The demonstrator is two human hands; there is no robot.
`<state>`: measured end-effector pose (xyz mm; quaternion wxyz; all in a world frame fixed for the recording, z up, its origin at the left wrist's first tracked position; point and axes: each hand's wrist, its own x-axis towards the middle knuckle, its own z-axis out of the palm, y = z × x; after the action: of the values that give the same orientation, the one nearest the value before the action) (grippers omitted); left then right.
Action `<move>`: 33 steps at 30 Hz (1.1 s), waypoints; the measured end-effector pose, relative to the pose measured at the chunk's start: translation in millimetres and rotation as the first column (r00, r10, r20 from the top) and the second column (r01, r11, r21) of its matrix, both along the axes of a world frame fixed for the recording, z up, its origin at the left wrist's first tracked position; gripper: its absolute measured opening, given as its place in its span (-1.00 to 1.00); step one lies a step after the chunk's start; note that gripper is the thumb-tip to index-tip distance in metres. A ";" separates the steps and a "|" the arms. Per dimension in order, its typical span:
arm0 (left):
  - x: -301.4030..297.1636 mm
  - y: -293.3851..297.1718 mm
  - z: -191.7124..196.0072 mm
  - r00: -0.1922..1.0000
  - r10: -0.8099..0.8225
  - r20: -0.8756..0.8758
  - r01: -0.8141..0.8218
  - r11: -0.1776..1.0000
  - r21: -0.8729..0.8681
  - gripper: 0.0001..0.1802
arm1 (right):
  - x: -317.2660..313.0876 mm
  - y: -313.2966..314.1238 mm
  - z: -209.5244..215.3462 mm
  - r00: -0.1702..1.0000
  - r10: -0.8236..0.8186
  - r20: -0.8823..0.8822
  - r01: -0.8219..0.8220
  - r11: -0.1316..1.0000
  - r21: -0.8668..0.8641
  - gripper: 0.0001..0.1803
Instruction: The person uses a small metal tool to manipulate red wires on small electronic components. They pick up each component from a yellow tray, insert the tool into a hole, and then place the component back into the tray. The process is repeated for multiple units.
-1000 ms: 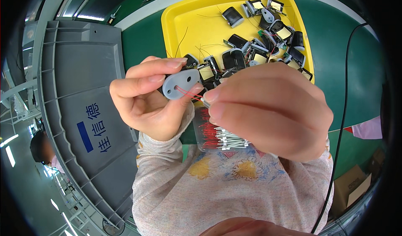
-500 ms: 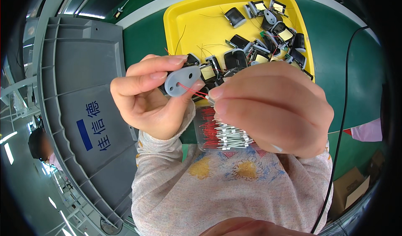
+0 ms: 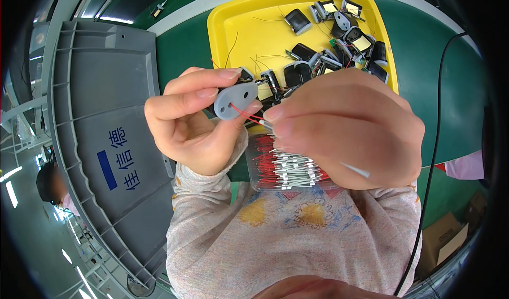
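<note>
My left hand (image 3: pixel 193 121) is closed, fingertips and thumb gripping a small black part with a flat grey oval end cap (image 3: pixel 236 100). Holes show in the cap, and thin red wires (image 3: pixel 245 114) come out of one of them. Thumb and forefinger of my right hand (image 3: pixel 350 129) pinch the white-tipped end of those wires, just right of the cap. The tip's far end is hidden behind my fingers. Under my right hand, a clear plastic box (image 3: pixel 251 166) holds many red-and-white wire leads (image 3: pixel 291 169), partly covered by the hand.
Behind my hands, a yellow tray (image 3: pixel 241 20) holds several similar black parts (image 3: pixel 298 22) with loose thin wires. At left stands a large grey crate (image 3: pixel 101 87). A black cable (image 3: pixel 438 119) runs down the right side; a cardboard box (image 3: pixel 442 235) is low right.
My left hand and the capped part have shifted slightly right. My right hand has turned a little, still pinching the wire end.
</note>
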<state>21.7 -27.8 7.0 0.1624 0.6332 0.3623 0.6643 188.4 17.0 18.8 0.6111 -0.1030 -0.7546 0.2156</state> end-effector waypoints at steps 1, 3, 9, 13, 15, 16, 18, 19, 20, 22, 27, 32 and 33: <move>0.3 -0.6 0.9 1.000 0.006 -0.006 -0.006 1.000 -0.006 -0.46 | 0.3 1.2 0.1 1.000 0.007 0.002 -0.007 1.000 0.013 -0.72; 0.2 -1.0 1.5 1.000 0.009 -0.015 -0.009 1.000 -0.009 -0.46 | 0.5 2.2 -0.9 1.000 0.012 0.006 -0.012 0.999 0.031 -0.71; 0.9 0.8 1.0 0.999 0.006 -0.040 -0.006 1.000 0.005 -0.43 | -2.7 -0.3 -6.6 0.999 -0.011 -0.049 0.012 1.000 0.029 -0.71; -0.4 -0.5 1.1 0.999 0.008 -0.039 -0.008 1.000 0.002 -0.42 | 4.6 2.9 2.9 0.998 0.011 0.063 -0.016 0.996 0.088 -0.68; -0.9 -0.4 1.0 1.000 -0.004 -0.028 0.004 1.000 0.008 -0.42 | 8.7 5.4 4.0 0.993 0.028 0.116 -0.042 0.992 0.123 -0.66; -1.2 -0.3 0.9 1.000 -0.010 -0.024 0.011 1.000 0.009 -0.42 | 8.8 6.2 4.3 0.994 0.035 0.107 -0.049 0.991 0.127 -0.65; -1.1 -0.8 0.9 1.000 -0.014 -0.007 0.014 1.000 -0.006 -0.43 | 7.8 5.8 4.0 0.996 0.040 0.080 -0.049 0.992 0.113 -0.65; -0.1 -1.6 1.6 1.000 -0.013 0.006 0.014 1.000 -0.022 -0.43 | 6.6 3.6 4.2 0.997 0.034 0.062 -0.040 0.995 0.094 -0.66; 0.3 -2.0 2.1 1.000 -0.016 0.016 0.016 0.999 -0.031 -0.43 | 4.9 1.3 4.3 0.999 0.025 0.044 -0.028 0.997 0.078 -0.66; 0.7 -2.3 2.8 0.999 -0.022 0.033 0.023 0.999 -0.041 -0.43 | 0.9 -3.1 4.2 1.000 0.003 0.007 -0.004 0.999 0.049 -0.68; -0.3 -5.0 3.8 0.999 -0.020 0.043 0.023 0.997 -0.068 -0.42 | 1.9 -3.3 6.3 1.000 -0.013 0.024 0.012 0.998 0.062 -0.70; -0.2 -5.4 4.3 0.999 -0.024 0.046 0.028 0.997 -0.072 -0.42 | 0.2 -5.1 5.2 1.000 -0.018 -0.014 0.018 0.999 0.050 -0.70; -0.2 -5.2 4.3 0.999 -0.025 0.043 0.028 0.997 -0.071 -0.42 | 0.5 -5.2 5.3 1.000 -0.017 -0.013 0.017 0.999 0.048 -0.70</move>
<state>21.4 -33.0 11.3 0.2012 0.6175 0.3740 0.6621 188.9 11.8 24.1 0.6198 -0.0933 -0.7550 0.1928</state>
